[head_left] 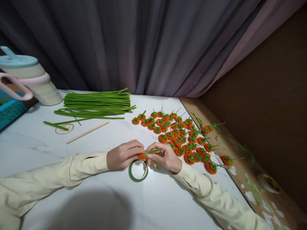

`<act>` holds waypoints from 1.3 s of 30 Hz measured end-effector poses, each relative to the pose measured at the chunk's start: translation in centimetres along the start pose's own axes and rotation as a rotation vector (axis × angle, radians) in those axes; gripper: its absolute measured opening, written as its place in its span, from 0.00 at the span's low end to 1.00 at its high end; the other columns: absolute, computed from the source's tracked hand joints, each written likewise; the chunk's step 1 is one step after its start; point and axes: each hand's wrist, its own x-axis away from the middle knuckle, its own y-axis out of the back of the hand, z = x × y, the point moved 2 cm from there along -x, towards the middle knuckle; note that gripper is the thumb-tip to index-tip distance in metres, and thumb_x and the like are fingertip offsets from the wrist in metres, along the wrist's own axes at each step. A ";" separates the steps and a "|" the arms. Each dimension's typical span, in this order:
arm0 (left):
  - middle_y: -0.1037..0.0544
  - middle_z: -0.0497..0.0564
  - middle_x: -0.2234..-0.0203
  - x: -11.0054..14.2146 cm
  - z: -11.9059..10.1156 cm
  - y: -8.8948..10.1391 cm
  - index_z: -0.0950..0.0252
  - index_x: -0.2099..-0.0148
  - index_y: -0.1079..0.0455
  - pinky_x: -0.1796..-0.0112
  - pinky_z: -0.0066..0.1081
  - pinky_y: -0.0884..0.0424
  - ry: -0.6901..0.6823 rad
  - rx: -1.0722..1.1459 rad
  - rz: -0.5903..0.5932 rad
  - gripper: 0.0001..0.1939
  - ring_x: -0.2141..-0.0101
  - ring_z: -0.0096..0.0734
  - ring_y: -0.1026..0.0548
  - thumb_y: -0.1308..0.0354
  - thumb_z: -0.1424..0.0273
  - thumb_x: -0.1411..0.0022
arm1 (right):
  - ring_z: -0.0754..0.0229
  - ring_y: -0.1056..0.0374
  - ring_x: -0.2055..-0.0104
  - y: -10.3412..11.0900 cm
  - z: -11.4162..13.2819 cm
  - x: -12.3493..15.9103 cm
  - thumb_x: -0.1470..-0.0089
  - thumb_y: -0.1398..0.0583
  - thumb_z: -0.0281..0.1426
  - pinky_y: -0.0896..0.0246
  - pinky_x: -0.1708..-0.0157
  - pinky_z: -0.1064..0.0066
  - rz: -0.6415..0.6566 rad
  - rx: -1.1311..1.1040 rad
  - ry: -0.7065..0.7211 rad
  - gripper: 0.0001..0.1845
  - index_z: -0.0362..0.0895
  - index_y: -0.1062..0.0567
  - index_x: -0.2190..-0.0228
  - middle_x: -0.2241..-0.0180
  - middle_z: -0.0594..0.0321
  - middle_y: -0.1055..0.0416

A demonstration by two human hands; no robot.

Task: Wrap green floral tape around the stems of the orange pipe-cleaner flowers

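Note:
Between my two hands is a small orange pipe-cleaner pumpkin (142,156) with a green stem. My left hand (126,154) grips its orange body with closed fingers. The fingers of my right hand (165,156) pinch the green stem (153,151), close against the left fingertips. Just below the hands a roll of green tape (130,174) lies on the white table, its pale core showing. To the right of my right hand lie several finished-looking orange pumpkins (176,132) with green tops and thin wire ends.
A bundle of green pipe cleaners (96,102) lies at the back left, near a wooden stick (87,132) and rubber bands (64,128). A tumbler with a straw (45,86) stands far left by a blue basket (13,110). Scraps and another tape roll (268,183) lie right.

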 end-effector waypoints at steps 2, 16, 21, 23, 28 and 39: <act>0.29 0.56 0.68 -0.1 -0.1 0.0 0.68 0.58 0.34 0.64 0.27 0.32 0.033 0.051 0.000 0.09 0.66 0.30 0.32 0.54 0.78 0.36 | 0.67 0.36 0.82 0.0 0.0 0.0 0.51 0.38 0.38 0.45 0.83 0.76 0.003 0.042 0.017 0.14 0.41 0.32 0.70 0.82 0.63 0.29; 0.28 0.50 0.73 -0.3 1.8 -0.4 0.71 0.66 0.33 0.73 0.25 0.30 0.670 0.989 0.168 0.13 0.75 0.24 0.28 0.38 0.66 0.46 | 0.64 0.31 0.73 -0.1 0.3 0.7 0.44 0.49 0.27 0.35 0.72 0.75 -0.053 0.722 0.489 0.08 0.43 0.30 0.67 0.73 0.58 0.26; 0.26 0.50 0.75 -0.4 1.8 -0.3 0.71 0.66 0.33 0.73 0.26 0.28 0.745 1.175 0.193 0.14 0.77 0.24 0.27 0.36 0.65 0.48 | 0.63 0.32 0.73 -0.4 0.4 0.8 0.43 0.49 0.28 0.36 0.72 0.74 -0.070 0.751 0.538 0.08 0.43 0.30 0.66 0.72 0.58 0.27; 0.26 0.50 0.75 -0.4 1.8 -0.3 0.72 0.66 0.33 0.74 0.26 0.28 0.750 1.206 0.198 0.14 0.78 0.24 0.27 0.36 0.66 0.48 | 0.63 0.32 0.74 -0.5 0.5 0.9 0.43 0.49 0.28 0.36 0.73 0.74 -0.075 0.755 0.547 0.07 0.44 0.30 0.66 0.72 0.58 0.27; 0.26 0.50 0.77 -0.3 2.0 -0.4 0.72 0.66 0.32 0.76 0.25 0.29 0.760 1.235 0.245 0.13 0.79 0.24 0.28 0.35 0.67 0.48 | 0.62 0.34 0.74 -0.8 0.6 1.0 0.44 0.49 0.25 0.39 0.74 0.73 -0.050 0.800 0.635 0.07 0.42 0.32 0.64 0.74 0.57 0.29; 0.24 0.48 0.79 0.2 2.3 -0.9 0.71 0.69 0.29 0.77 0.22 0.29 0.872 1.279 0.352 0.12 0.80 0.23 0.28 0.32 0.69 0.53 | 0.60 0.40 0.76 -0.5 -0.2 1.1 0.45 0.50 0.21 0.45 0.76 0.70 -0.100 1.157 0.870 0.11 0.37 0.32 0.61 0.79 0.58 0.34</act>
